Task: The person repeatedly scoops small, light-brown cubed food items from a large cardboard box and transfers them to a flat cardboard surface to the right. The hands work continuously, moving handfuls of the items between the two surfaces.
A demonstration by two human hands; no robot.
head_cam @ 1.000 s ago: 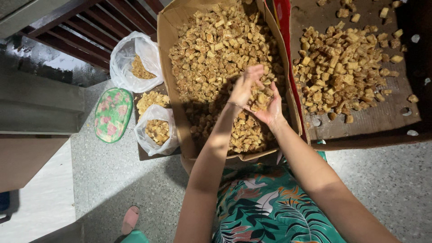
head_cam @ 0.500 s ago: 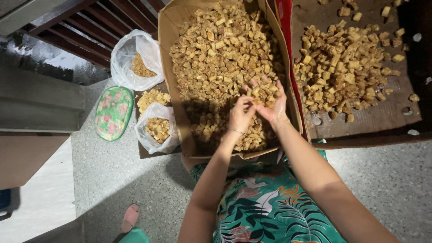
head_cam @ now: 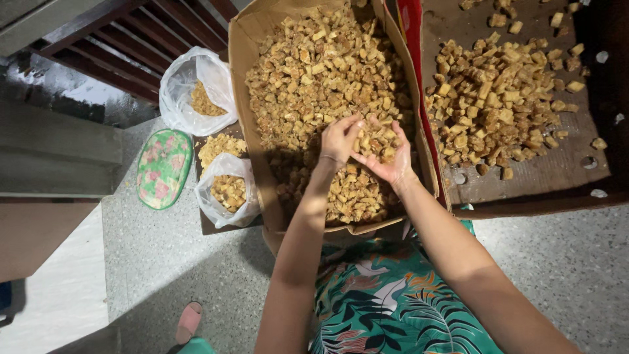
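A big open cardboard box (head_cam: 252, 157) lies on the floor, filled with small tan cubes (head_cam: 314, 72). Both my hands are over its middle. My right hand (head_cam: 388, 152) is cupped palm up with several cubes lying in it. My left hand (head_cam: 339, 137) rests beside it, fingers bent down onto the same cubes, touching the right palm. A second flat cardboard sheet (head_cam: 550, 174) to the right carries another heap of cubes (head_cam: 495, 108).
Two clear plastic bags (head_cam: 196, 88) (head_cam: 229, 190) with cubes stand left of the box, with a loose pile (head_cam: 221, 145) between them. A green floral oval lid (head_cam: 164, 167) lies further left. Dark wooden slats (head_cam: 131, 39) are at the top left; a foot (head_cam: 189, 321) shows below.
My hands dropped from a raised position back toward the near middle of the box. The right palm has turned up with cubes in it, and the left hand has come against it.
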